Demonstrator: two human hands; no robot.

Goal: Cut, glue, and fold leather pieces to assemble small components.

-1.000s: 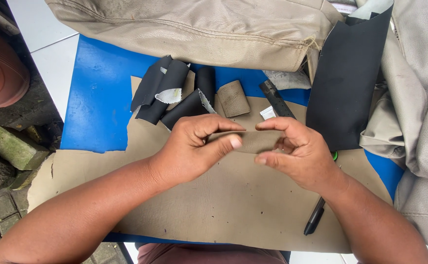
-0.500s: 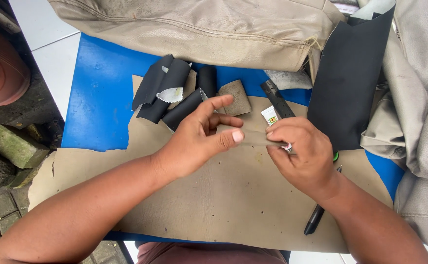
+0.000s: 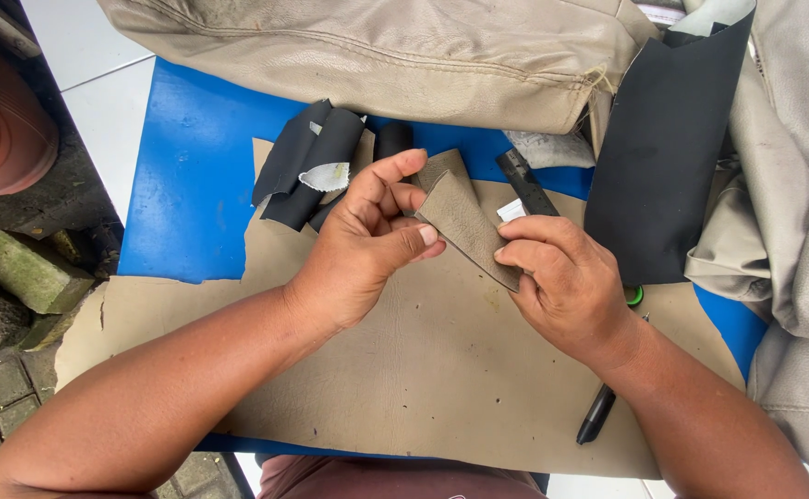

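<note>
One small tan leather scrap (image 3: 464, 222) is pinched between the left hand (image 3: 367, 245) and the right hand (image 3: 566, 282), held just above a large tan leather sheet (image 3: 404, 370) spread on a blue table (image 3: 187, 185); black leather rolls (image 3: 307, 166) lie beyond

Tan leather scrap (image 3: 464, 226) grainy, matt; black leather sheet (image 3: 663, 157) smooth; blue tabletop (image 3: 192, 185) glossy.
</note>
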